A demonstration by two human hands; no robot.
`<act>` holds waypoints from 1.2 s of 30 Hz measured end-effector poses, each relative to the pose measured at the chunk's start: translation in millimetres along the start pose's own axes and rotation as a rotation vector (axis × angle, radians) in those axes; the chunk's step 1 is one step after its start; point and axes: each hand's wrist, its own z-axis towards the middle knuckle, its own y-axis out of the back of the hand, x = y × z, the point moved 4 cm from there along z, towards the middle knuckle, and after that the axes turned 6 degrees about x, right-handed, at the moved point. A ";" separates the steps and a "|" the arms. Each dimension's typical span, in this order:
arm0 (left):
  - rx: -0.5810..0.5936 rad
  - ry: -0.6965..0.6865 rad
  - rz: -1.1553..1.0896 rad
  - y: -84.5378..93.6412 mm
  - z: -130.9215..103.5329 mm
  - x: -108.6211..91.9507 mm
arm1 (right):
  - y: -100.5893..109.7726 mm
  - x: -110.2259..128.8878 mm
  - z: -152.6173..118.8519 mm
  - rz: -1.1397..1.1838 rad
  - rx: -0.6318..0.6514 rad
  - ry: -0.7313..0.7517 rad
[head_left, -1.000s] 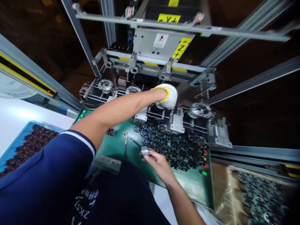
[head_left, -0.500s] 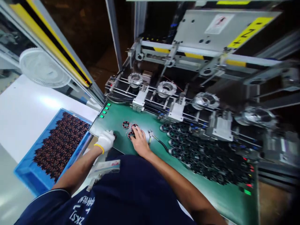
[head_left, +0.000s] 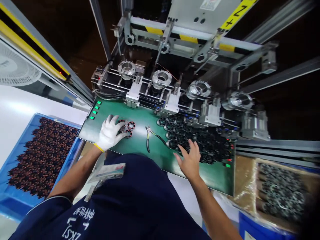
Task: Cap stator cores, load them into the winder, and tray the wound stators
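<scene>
My left hand (head_left: 109, 132), in a white glove with a yellow cuff, is at the left of the green work surface (head_left: 160, 160). Its fingers and thumb curve round a motor stator (head_left: 122, 123), a small ring with copper windings, partly hidden by the fingers. Two more stators lie against it: one (head_left: 131, 125) to the right, another (head_left: 128, 133) at the thumb tip. My bare right hand (head_left: 190, 159) hovers with spread fingers at the near edge of a pile of black round parts (head_left: 210, 143); nothing shows in it. Between the hands lie cutting pliers (head_left: 149, 135) with open handles.
Behind the surface stands a machine with several round metal fixtures (head_left: 162, 79) and silver blocks. A blue tray (head_left: 25, 118) of stators stands at left, near a white fan (head_left: 17, 65). At right is a plastic-lined box (head_left: 257, 186) of grey metal rings. Green lights (head_left: 95, 112) mark the left edge.
My left hand has moved from the surface's left edge to the stators. The right hand has left them and moved right to the black parts. The whole view has shifted rightward.
</scene>
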 end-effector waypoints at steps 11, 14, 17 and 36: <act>0.094 -0.152 0.090 -25.2 31.6 -34.0 | -5.1 14.7 19.0 0.617 0.014 -0.182; 0.097 -0.129 0.066 -26.3 20.2 -36.4 | 4.1 32.7 24.6 0.929 0.048 -0.240; -0.017 -0.111 -0.027 -22.2 3.0 -33.8 | 9.7 64.2 47.7 1.202 0.177 -0.232; -0.489 0.304 -0.253 -97.4 -52.3 42.1 | 26.0 210.1 439.1 0.487 0.049 0.675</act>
